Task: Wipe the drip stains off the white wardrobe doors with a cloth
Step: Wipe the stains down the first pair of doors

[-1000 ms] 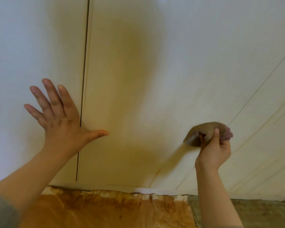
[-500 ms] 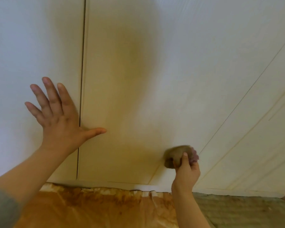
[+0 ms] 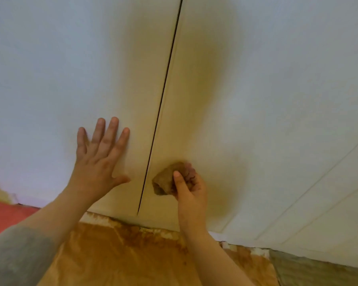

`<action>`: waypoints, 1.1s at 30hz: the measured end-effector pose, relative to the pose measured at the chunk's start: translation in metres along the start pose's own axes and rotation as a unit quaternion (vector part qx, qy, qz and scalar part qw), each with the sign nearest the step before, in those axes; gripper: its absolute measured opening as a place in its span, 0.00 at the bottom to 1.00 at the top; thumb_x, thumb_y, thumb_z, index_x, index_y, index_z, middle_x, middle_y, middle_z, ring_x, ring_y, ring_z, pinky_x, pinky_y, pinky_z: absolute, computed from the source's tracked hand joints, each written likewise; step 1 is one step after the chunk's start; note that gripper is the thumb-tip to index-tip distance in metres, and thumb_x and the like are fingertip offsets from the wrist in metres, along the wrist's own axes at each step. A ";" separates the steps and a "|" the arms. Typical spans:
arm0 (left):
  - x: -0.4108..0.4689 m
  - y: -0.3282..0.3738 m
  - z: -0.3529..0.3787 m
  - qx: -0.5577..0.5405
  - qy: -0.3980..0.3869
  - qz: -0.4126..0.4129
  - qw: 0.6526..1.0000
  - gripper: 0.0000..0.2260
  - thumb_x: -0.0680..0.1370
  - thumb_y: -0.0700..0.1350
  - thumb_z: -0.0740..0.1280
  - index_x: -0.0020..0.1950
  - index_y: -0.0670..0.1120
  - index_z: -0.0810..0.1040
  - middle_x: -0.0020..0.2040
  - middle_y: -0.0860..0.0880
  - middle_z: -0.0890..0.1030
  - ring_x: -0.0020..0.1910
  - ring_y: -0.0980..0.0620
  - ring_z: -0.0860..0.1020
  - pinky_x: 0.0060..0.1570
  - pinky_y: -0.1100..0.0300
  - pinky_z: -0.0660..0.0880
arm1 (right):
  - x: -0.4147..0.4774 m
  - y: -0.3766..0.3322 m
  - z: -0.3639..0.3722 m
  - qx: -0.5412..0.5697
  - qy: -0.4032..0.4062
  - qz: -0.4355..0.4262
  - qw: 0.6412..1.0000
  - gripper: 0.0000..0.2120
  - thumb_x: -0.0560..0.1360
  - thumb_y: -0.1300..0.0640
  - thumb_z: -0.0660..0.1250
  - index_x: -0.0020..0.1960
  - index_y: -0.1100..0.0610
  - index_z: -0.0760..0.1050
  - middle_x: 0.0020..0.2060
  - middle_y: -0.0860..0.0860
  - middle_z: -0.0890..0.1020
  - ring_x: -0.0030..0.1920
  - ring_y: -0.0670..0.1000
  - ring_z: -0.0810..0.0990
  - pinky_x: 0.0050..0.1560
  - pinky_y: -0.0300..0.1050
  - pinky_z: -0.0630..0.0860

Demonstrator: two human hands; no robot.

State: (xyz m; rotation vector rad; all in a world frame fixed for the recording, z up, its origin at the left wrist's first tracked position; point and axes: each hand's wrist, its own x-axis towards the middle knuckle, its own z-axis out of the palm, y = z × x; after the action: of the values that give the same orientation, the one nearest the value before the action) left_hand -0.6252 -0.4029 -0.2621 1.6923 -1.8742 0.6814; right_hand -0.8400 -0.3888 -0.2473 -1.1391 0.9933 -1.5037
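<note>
One view only: the head-worn wide-angle camera. It looks forward and slightly down, close to the white flat-panel wardrobe doors (image 3: pixel 256 100), which fill most of the frame. The dark vertical seam between two doors (image 3: pixel 163 96) runs just left of centre and leans, bent by the lens. Both bare forearms enter from the bottom edge. The lower strip takes in the brown stained sheet on the floor (image 3: pixel 122 254). No second view shares the scene.
</note>
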 end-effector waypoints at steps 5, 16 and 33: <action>-0.001 -0.004 0.009 0.010 0.001 -0.001 1.000 0.72 0.50 0.58 0.85 0.82 0.49 0.41 0.81 0.45 0.38 0.80 0.40 0.39 0.72 0.27 0.46 | 0.017 0.002 0.041 0.025 0.007 -0.059 0.998 0.06 0.76 0.67 0.67 0.50 0.59 0.81 0.41 0.49 0.86 0.44 0.46 0.84 0.43 0.39 0.80; 0.000 -0.006 0.019 -0.009 0.005 -0.006 1.000 0.73 0.51 0.60 0.84 0.81 0.50 0.39 0.80 0.46 0.33 0.78 0.41 0.34 0.70 0.26 0.43 | 0.003 0.105 0.020 -0.092 -0.011 0.021 0.995 0.15 0.74 0.72 0.70 0.44 0.51 0.83 0.38 0.44 0.86 0.43 0.41 0.83 0.41 0.37 0.78; 0.002 0.027 0.012 -0.031 -0.036 -0.096 0.994 0.77 0.49 0.56 0.86 0.79 0.44 0.34 0.77 0.42 0.28 0.75 0.36 0.30 0.70 0.26 0.40 | 0.009 0.064 -0.031 -0.091 0.095 -0.042 0.990 0.16 0.75 0.68 0.69 0.47 0.46 0.81 0.41 0.43 0.86 0.48 0.47 0.84 0.47 0.40 0.81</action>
State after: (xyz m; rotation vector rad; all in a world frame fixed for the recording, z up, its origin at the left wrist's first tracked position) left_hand -0.6532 -0.4097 -0.2699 1.8499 -1.7318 0.4862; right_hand -0.8575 -0.4085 -0.3145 -1.1949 1.2464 -1.6381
